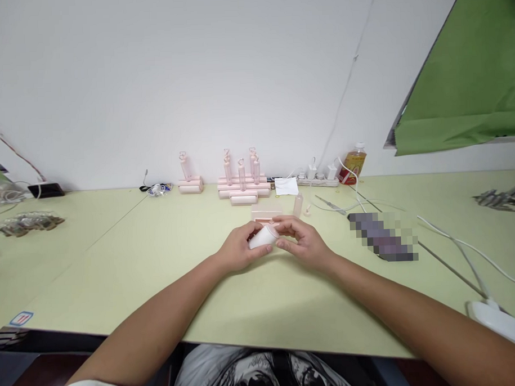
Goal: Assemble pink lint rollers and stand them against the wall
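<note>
A white roll [262, 237] with a pinkish end lies tilted between my hands, just above the table. My left hand [241, 247] is closed around its left part, with the thumb along the near side. At the right end, my right hand [303, 242] has its fingers and thumb bent around the rim. Just behind my fingers lies a pale pink case [266, 209], partly hidden by the hands. A clear pink tube-shaped handle [298, 205] stands upright behind my right hand, and a small pink piece [307, 210] lies beside it.
Pink cases [244, 194] with upright handles [241, 175] stand by the wall, and another such set [191, 186] to their left. A power strip [320, 181], a drink bottle [353, 164], tweezers [330, 205] and a blurred-out dark object [383, 236] are on the right, with white cables.
</note>
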The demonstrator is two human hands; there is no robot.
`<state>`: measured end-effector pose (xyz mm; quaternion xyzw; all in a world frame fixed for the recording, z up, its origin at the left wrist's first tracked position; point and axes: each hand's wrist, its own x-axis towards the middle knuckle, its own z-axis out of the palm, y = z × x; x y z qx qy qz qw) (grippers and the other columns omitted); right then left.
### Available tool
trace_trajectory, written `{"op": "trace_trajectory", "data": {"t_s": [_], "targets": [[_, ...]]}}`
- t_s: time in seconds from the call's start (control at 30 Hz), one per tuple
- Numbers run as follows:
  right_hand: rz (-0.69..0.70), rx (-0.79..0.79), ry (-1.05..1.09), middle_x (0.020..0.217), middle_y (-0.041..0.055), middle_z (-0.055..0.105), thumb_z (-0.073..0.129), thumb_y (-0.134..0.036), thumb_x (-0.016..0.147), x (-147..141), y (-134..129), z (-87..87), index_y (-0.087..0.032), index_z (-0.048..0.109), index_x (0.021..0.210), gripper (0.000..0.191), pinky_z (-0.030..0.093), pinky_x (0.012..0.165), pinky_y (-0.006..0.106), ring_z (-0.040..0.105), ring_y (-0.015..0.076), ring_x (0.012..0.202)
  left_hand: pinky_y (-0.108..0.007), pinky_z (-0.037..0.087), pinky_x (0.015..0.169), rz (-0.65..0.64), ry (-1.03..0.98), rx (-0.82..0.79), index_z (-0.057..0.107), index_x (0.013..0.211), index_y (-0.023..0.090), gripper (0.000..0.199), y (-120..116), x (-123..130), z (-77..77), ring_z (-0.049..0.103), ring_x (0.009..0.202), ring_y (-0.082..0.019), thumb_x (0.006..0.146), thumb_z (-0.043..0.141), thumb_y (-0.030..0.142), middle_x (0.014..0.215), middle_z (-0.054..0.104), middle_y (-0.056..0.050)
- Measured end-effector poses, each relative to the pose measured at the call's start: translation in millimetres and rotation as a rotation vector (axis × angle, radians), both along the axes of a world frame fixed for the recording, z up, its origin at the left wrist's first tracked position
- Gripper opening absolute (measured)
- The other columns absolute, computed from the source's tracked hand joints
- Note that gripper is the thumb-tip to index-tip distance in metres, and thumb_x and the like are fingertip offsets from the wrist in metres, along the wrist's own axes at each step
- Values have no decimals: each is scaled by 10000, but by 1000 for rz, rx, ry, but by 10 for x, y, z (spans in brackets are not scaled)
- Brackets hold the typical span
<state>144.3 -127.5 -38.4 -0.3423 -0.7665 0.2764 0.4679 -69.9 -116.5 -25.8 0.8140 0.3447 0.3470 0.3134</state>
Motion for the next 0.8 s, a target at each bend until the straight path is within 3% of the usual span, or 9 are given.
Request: {"op": "trace_trajectory", "data": {"t_s": [0.17,0.33,0.5,0.63,0.7,0.8], "targets": [[-161,147,9,1350,124,412,644,-409,830,5,-39,27,-271,492,1190,414,546,778,382,586,205,957,-291,462,693,64,-33,-6,594,1105,205,407,2,1,11,595,813,-186,771,653,431,978,660,-41],[65,137,-241,1285,114,504,573,-371,880,-2,-87,62,-266,473,1277,423,531,745,350,584,182,871,-272,432,657,174,-35,15,570,1048,201,400,40,-10,-7,570,760,-165,764,647,472,889,635,-17],[-50,27,-373,1246,109,553,502,-346,916,-28,-23,10,-260,397,1365,469,512,733,344,594,190,874,-250,411,634,389,-211,-6,462,1245,227,508,165,-69,-32,541,705,-141,810,589,457,774,561,27],[-47,71,-677,1300,128,554,549,-370,885,-55,88,-20,-206,482,1314,463,438,909,448,513,292,1117,-245,418,628,410,-281,-58,474,1265,239,474,222,-84,-45,525,684,-131,846,533,453,765,537,25],[-49,104,-768,1206,131,610,554,-367,883,-53,118,-21,-183,560,1220,383,411,927,466,502,309,1112,-236,414,605,408,-303,-91,514,1163,227,407,223,-76,-49,513,669,-126,825,560,449,747,526,29],[-49,113,-768,1064,117,635,523,-308,903,-37,109,-32,-173,622,1084,246,429,890,408,545,262,1012,-216,382,546,433,-316,-93,506,951,210,301,213,-63,-43,470,619,-107,775,619,426,711,489,43]]}}
